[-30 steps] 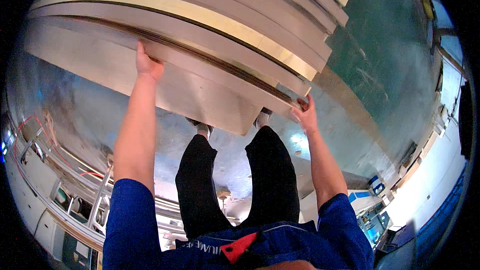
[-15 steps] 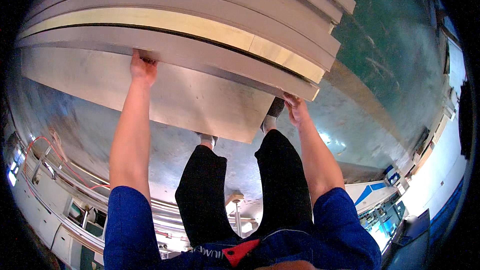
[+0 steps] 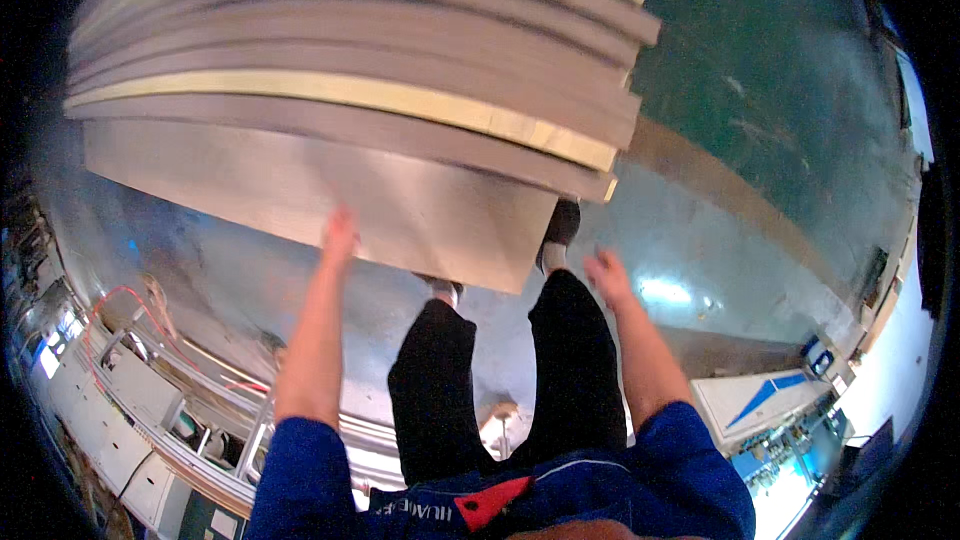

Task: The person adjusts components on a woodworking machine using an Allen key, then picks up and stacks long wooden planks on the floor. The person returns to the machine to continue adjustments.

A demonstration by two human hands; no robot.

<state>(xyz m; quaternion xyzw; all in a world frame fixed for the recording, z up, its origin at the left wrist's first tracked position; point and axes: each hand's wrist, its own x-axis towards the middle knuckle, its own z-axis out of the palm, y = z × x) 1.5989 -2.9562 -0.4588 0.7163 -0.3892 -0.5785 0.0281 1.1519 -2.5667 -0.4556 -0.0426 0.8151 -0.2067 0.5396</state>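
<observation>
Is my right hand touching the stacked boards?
Apart. The head view shows grey floor between the right hand and the nearest end of the stacked boards.

Light is uneven: a white glare spot shines on the floor point(image 3: 664, 291), and the wall point(image 3: 890, 280) at right is washed out, while the upper right is dimmer. Soft shadow crosses the panel point(image 3: 450, 215). Motion blur smears the boards point(image 3: 370, 45) and both hands point(image 3: 341, 232). Fisheye distortion bends straight edges, and the corners fall to black.
</observation>
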